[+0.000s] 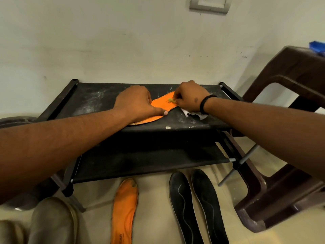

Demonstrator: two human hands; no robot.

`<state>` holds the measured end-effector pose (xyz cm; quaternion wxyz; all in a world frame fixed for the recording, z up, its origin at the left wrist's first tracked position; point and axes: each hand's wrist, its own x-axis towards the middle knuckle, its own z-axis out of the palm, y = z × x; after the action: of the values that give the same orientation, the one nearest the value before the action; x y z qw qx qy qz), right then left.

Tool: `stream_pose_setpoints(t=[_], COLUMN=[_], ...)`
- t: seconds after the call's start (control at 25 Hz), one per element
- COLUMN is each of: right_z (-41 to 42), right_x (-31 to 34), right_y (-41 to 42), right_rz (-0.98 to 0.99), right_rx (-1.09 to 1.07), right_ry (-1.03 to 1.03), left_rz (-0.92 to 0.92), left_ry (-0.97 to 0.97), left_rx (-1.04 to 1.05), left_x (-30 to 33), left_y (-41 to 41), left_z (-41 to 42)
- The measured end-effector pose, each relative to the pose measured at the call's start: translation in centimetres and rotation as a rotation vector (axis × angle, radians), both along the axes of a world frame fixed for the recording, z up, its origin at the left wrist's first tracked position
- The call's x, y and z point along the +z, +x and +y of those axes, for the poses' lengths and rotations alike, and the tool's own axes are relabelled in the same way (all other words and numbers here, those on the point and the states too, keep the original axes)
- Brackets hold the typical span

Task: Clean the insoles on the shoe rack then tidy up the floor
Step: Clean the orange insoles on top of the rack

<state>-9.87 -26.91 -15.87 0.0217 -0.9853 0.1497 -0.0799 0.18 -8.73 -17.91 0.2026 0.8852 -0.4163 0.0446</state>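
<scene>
Two hands work on the shoe rack's top shelf: my left hand presses flat on an orange insole, my right hand pinches a small yellow-green thing against it; three insoles lie on the floor

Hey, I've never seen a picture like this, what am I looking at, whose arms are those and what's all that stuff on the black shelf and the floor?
There is no machine here. It is one picture from a camera worn on a person's head, looking down at their own arms. The left hand presses an orange foam insole flat on the top shelf of a dusty black fabric shoe rack. The right hand pinches a small yellow-green item, too small to identify, against that insole. A crumpled white wipe lies beside it. On the floor lie a second orange insole and two black insoles.
</scene>
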Motion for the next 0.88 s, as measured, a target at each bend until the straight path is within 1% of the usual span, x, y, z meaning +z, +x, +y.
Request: stream_pose_setpoints(t=[0.08,0.16,0.28,0.36,0.44,0.48,0.6,0.68,0.76,0.88], right_z=[-1.5,-1.8,0.2,1.8,1.6,0.9,-1.6,-1.7,-0.6,2.0], right_x=[0.1,-0.2,-0.6,-0.6,-0.5,-0.3,0.2,0.0,-0.3,-0.4], right_y=[0.1,0.4,0.5,-0.2,-0.4,-0.2,0.4,0.8,1.0,0.4], right_rz=[-0.025,-0.061,-0.052,-0.022,-0.014,-0.016,-0.007,-0.034,-0.033,-0.002], right_rx=[-0.147,-0.184,-0.028,0.107,0.141,0.099,-0.131,-0.196,-0.132,0.075], right_ry=[-0.051,-0.024,0.053,0.121,0.092,0.07,-0.046,-0.061,-0.034,0.063], left_rz=[0.001,0.006,0.022,0.024,0.032,0.049,0.057,0.039,0.03,0.014], left_ry=[0.024,0.027,0.015,-0.014,-0.041,-0.036,0.033,0.062,0.065,0.054], left_rx=[-0.011,-0.038,-0.129,-0.243,-0.369,-0.417,-0.515,-0.545,-0.564,-0.552], left_x=[-0.1,0.0,0.0,0.0,0.2,0.3,0.4,0.4,0.2,0.4], left_y=[0.1,0.2,0.3,0.0,0.2,0.3,1.2,1.7,1.6,1.2], left_z=[-0.1,-0.1,0.2,0.4,0.5,0.7,1.9,3.1,3.8,3.8])
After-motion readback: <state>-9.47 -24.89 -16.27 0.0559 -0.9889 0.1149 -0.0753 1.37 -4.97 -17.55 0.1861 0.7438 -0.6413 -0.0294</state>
